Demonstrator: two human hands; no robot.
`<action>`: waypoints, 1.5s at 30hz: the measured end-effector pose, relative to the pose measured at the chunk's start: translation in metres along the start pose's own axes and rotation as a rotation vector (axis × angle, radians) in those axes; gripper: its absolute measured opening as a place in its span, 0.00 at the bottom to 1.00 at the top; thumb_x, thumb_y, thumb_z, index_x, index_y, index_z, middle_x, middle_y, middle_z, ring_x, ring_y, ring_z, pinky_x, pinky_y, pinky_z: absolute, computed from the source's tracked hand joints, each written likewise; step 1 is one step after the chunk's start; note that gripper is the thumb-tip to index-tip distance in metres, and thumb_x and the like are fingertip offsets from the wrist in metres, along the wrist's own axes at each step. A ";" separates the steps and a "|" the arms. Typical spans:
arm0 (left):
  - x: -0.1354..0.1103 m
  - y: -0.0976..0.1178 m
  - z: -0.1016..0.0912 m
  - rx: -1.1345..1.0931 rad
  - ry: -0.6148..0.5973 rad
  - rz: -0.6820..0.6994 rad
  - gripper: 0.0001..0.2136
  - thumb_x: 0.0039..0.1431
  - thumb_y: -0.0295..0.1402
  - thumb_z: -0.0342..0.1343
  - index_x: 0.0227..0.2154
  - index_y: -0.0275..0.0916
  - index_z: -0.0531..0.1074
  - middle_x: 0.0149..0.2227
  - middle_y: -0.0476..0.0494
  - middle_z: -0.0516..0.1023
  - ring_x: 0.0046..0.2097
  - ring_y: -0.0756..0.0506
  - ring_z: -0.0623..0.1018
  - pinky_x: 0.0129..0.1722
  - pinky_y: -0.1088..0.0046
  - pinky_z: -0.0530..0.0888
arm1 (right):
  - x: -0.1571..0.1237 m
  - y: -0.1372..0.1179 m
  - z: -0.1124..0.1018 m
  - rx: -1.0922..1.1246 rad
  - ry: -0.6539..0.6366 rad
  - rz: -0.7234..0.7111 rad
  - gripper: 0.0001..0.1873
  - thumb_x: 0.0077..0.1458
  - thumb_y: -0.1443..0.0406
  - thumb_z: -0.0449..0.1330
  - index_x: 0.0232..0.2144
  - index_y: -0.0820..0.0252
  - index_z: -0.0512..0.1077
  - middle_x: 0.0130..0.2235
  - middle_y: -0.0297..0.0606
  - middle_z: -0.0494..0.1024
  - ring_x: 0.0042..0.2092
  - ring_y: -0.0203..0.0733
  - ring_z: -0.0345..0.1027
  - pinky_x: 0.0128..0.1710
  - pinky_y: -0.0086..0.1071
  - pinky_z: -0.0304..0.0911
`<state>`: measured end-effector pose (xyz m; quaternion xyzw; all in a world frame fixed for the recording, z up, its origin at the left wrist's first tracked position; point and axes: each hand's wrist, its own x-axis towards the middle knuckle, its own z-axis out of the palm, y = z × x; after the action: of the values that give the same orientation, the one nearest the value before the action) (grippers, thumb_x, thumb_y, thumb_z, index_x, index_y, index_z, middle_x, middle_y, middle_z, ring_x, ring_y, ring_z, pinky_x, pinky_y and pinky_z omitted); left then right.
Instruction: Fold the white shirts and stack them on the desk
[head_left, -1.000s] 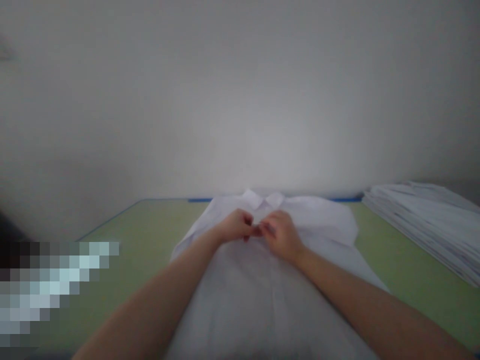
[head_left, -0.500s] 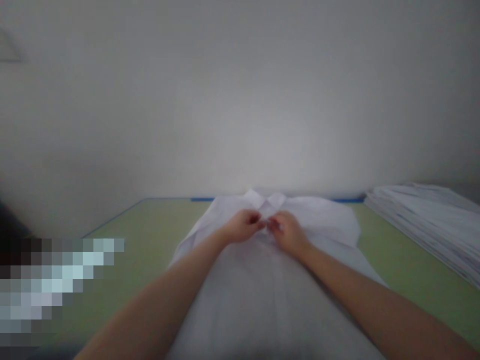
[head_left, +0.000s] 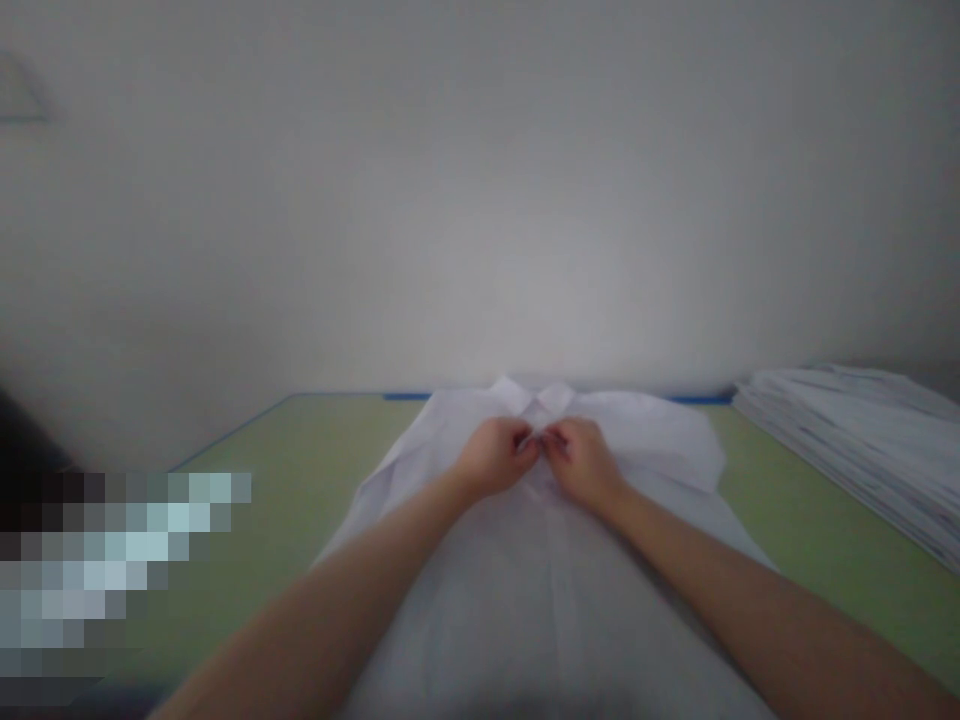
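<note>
A white collared shirt [head_left: 495, 580] lies front side up, its collar [head_left: 556, 398] toward the wall and its front placket running down toward me. Just below the collar, my left hand [head_left: 499, 455] is closed, thumb and fingers pinching the shirt's front edge. My right hand [head_left: 581, 455] meets it from the other side, also in a pinch on the placket. The fingertips of both hands almost touch. Any button between them is too small and blurred to make out.
Under the shirt is a green tabletop [head_left: 300, 470] with a blue edge, set against a grey wall [head_left: 480, 200]. A stack of flat white items [head_left: 862, 450] lies at the right. The lower left is pixelated.
My left hand has shifted slightly right, bringing its fingertips closer to my right hand's. Both hands stay at the shirt front below the collar.
</note>
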<state>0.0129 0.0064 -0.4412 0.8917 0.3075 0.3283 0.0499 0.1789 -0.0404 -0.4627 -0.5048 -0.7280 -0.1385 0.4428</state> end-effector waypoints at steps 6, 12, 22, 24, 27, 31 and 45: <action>-0.002 0.003 0.003 0.003 0.035 0.050 0.15 0.58 0.40 0.47 0.22 0.37 0.68 0.23 0.49 0.68 0.26 0.51 0.64 0.26 0.76 0.57 | 0.001 0.003 -0.001 0.025 0.030 0.011 0.08 0.56 0.64 0.55 0.30 0.61 0.73 0.32 0.38 0.74 0.37 0.40 0.65 0.40 0.32 0.56; -0.005 0.002 0.000 0.220 0.055 0.133 0.13 0.58 0.37 0.47 0.23 0.37 0.67 0.25 0.46 0.70 0.28 0.50 0.67 0.28 0.75 0.59 | 0.001 0.000 -0.003 0.057 0.007 0.001 0.07 0.54 0.65 0.56 0.31 0.60 0.74 0.32 0.38 0.75 0.37 0.40 0.65 0.40 0.32 0.56; -0.004 0.006 -0.003 0.400 0.042 0.148 0.13 0.57 0.38 0.47 0.24 0.38 0.70 0.26 0.44 0.73 0.28 0.48 0.71 0.27 0.73 0.60 | 0.002 -0.011 -0.008 0.006 -0.054 0.026 0.07 0.51 0.65 0.58 0.27 0.59 0.76 0.28 0.37 0.76 0.33 0.40 0.66 0.36 0.31 0.55; -0.005 0.006 -0.004 0.396 0.031 0.143 0.12 0.58 0.38 0.47 0.24 0.38 0.70 0.27 0.44 0.73 0.29 0.48 0.71 0.28 0.72 0.60 | 0.002 -0.012 -0.009 0.014 -0.054 0.027 0.07 0.52 0.65 0.58 0.27 0.60 0.76 0.29 0.38 0.76 0.33 0.40 0.66 0.34 0.30 0.56; -0.005 0.007 -0.006 0.374 0.001 0.129 0.12 0.58 0.38 0.47 0.25 0.38 0.70 0.28 0.43 0.73 0.30 0.47 0.71 0.29 0.72 0.61 | 0.002 -0.012 -0.011 0.087 -0.062 0.030 0.07 0.51 0.65 0.57 0.29 0.60 0.76 0.31 0.38 0.77 0.33 0.39 0.67 0.34 0.30 0.58; -0.005 0.007 -0.009 0.324 0.000 0.143 0.12 0.60 0.36 0.45 0.26 0.38 0.70 0.29 0.42 0.72 0.32 0.47 0.71 0.31 0.72 0.61 | 0.001 -0.008 -0.015 0.266 -0.115 0.054 0.08 0.50 0.66 0.57 0.31 0.60 0.76 0.31 0.37 0.78 0.35 0.39 0.69 0.37 0.29 0.62; -0.007 0.007 -0.001 0.135 0.002 0.190 0.08 0.57 0.29 0.46 0.29 0.38 0.71 0.32 0.43 0.72 0.36 0.47 0.71 0.36 0.73 0.64 | 0.000 -0.006 -0.008 0.501 -0.093 0.370 0.12 0.47 0.59 0.61 0.28 0.63 0.77 0.28 0.38 0.79 0.27 0.36 0.69 0.28 0.27 0.63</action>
<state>0.0114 -0.0032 -0.4420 0.9179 0.2431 0.3109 -0.0417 0.1777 -0.0483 -0.4566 -0.5096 -0.6547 0.1514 0.5374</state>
